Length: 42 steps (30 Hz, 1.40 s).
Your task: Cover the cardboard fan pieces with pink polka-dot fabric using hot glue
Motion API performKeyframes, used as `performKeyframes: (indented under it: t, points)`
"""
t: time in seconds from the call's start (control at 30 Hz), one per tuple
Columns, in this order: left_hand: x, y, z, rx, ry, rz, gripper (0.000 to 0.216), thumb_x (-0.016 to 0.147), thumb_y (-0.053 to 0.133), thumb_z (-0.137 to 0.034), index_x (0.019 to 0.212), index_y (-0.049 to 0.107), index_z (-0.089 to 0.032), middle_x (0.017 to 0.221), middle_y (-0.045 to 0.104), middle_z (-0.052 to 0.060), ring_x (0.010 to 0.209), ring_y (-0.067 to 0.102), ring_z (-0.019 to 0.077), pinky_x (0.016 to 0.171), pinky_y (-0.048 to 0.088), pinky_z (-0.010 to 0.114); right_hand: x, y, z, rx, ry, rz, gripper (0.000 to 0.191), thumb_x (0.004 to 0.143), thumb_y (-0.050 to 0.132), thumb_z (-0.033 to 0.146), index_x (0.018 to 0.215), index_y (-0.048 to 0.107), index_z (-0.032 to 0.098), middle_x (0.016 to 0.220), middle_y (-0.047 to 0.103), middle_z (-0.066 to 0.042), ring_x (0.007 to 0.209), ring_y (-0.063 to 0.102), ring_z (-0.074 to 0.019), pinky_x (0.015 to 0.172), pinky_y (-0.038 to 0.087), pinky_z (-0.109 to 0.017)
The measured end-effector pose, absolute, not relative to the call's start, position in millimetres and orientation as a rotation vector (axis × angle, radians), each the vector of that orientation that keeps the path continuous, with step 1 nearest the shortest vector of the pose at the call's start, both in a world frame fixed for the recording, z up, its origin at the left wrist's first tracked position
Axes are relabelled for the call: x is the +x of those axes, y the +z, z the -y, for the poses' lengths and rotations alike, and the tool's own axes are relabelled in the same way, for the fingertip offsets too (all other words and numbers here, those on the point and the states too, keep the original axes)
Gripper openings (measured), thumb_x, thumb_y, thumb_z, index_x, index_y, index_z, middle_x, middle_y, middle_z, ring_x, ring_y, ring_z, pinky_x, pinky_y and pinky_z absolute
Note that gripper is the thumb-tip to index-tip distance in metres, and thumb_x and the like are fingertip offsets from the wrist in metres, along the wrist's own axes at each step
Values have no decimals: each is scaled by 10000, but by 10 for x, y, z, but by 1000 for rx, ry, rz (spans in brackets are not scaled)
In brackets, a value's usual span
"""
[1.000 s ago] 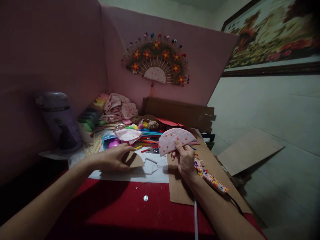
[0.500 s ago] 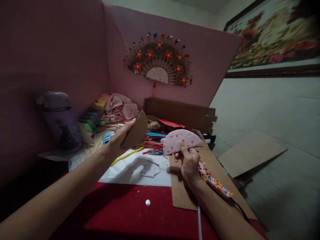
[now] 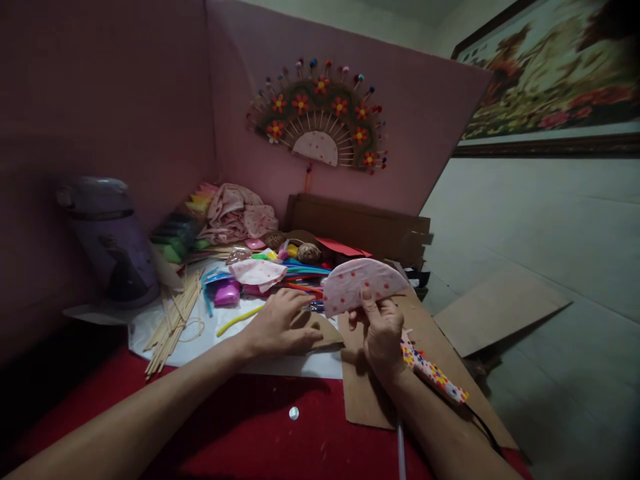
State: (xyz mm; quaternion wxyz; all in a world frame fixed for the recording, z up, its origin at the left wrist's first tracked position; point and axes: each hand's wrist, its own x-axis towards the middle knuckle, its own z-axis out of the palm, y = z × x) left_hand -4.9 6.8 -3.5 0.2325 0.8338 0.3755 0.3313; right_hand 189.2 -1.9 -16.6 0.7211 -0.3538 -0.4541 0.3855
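My right hand (image 3: 383, 333) grips a half-circle piece covered in pink fabric with red dots (image 3: 365, 283), thumb on its front face. To the left, my left hand (image 3: 280, 325) reaches over the white sheet with its fingers apart. Beneath and beside those fingers lies a brown cardboard half-circle (image 3: 327, 333), partly hidden by the hand. Whether the fingertips touch it, I cannot tell. Close to my right wrist, a flower-patterned glue gun (image 3: 436, 377) rests on a flat cardboard sheet (image 3: 367, 400). A clear glue stick (image 3: 401, 443) lies by my right forearm.
Wooden sticks (image 3: 175, 320), a yellow pipe cleaner (image 3: 240, 320) and a dotted cloth scrap (image 3: 257, 272) lie on the left. A purple flask (image 3: 107, 240) stands beyond them. A decorated fan (image 3: 317, 120) hangs on the pink panel. A small white disc (image 3: 294, 413) sits on the red cloth.
My left hand has come down and to the right, and the cardboard half-circle it held up now lies on the table. My right hand still holds the dotted half-circle, almost unmoved.
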Motion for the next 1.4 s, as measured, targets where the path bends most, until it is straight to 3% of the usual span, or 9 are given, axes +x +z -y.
performKeyframes:
  t: [0.1, 0.23, 0.33, 0.53, 0.7, 0.9, 1.23, 1.4]
  points:
    - [39, -37, -17, 1892, 1063, -910, 524, 763, 616, -433, 1211, 526, -177, 1155, 611, 111, 1018, 563, 240, 850, 446, 371, 1866, -186, 63, -762, 932, 1162, 248, 778, 661, 379, 689, 556, 172, 488, 540, 43, 382, 472, -78, 369, 388, -192]
    - [103, -45, 30, 1588, 1025, -727, 353, 762, 613, -434, 949, 621, -134, 841, 654, 42, 723, 579, 161, 627, 447, 259, 1831, -202, 88, -762, 1023, 1257, 230, 769, 665, 381, 744, 580, 169, 500, 527, 49, 376, 460, -79, 336, 396, -189]
    - [96, -56, 30, 1518, 1043, -741, 324, 737, 646, -432, 852, 631, -130, 724, 613, 5, 616, 521, 121, 551, 407, 226, 1816, -187, 93, -780, 1023, 1289, 255, 769, 662, 400, 727, 572, 165, 494, 516, 51, 381, 460, -78, 331, 400, -183]
    - [76, -81, -7, 1445, 1049, -734, 347, 729, 659, -447, 836, 628, -119, 715, 623, 15, 613, 540, 126, 565, 427, 235, 1817, -157, 96, -836, 1054, 1316, 331, 774, 644, 448, 640, 516, 173, 446, 511, 49, 363, 445, -72, 340, 384, -176]
    - [97, -81, -3, 1362, 1107, -689, 411, 709, 697, -409, 1006, 584, -148, 876, 662, 43, 729, 608, 162, 647, 480, 270, 1825, -156, 108, -879, 1020, 1333, 348, 786, 626, 458, 617, 548, 163, 451, 538, 29, 367, 458, -81, 362, 403, -193]
    - [53, -66, -3, 1481, 1124, -777, 289, 740, 662, -415, 759, 616, -130, 648, 588, -8, 566, 521, 102, 559, 417, 225, 1818, -154, 124, -902, 1054, 1333, 380, 765, 641, 483, 583, 518, 172, 426, 534, 26, 364, 458, -84, 364, 370, -191]
    - [84, -81, 7, 1389, 1169, -836, 334, 695, 689, -450, 735, 603, -130, 638, 592, -10, 550, 527, 101, 527, 418, 220, 1824, -201, 61, -925, 1070, 1237, 437, 768, 575, 590, 687, 558, 161, 458, 547, 29, 349, 462, -69, 341, 348, -158]
    - [-30, -23, -88, 1389, 1291, -905, 341, 713, 660, -455, 662, 578, -128, 558, 604, 11, 501, 558, 119, 497, 432, 229, 1820, -191, 51, -866, 1083, 1195, 434, 746, 601, 585, 781, 625, 154, 602, 636, -10, 377, 493, -70, 332, 343, -165]
